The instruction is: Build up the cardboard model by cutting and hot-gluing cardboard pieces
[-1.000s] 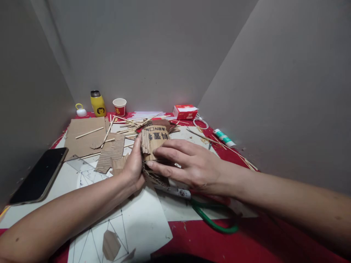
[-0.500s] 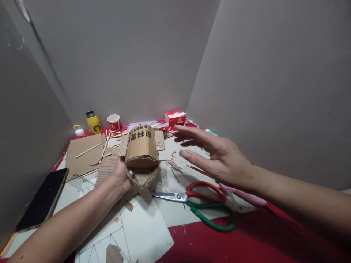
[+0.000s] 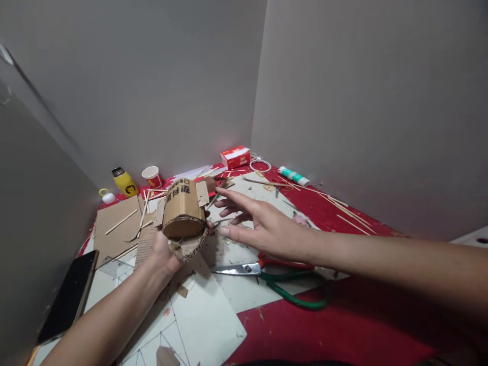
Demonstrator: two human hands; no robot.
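Corrugated cardboard model (image 3: 183, 217), curved and ridged, gripped by left hand (image 3: 164, 249).

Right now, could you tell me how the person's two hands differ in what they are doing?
The left hand grips the curved cardboard model from below and lifts it off the table; the right hand holds nothing. The left hand's fingers are wrapped on the cardboard, while the right hand's fingers are spread open, reaching above the scissors. Both are bare.

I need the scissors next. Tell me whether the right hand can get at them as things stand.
Probably yes. The right hand is open and hovers just above the scissors, which lie flat on the paper with nothing on top of them; only the forearm hides part of the handles.
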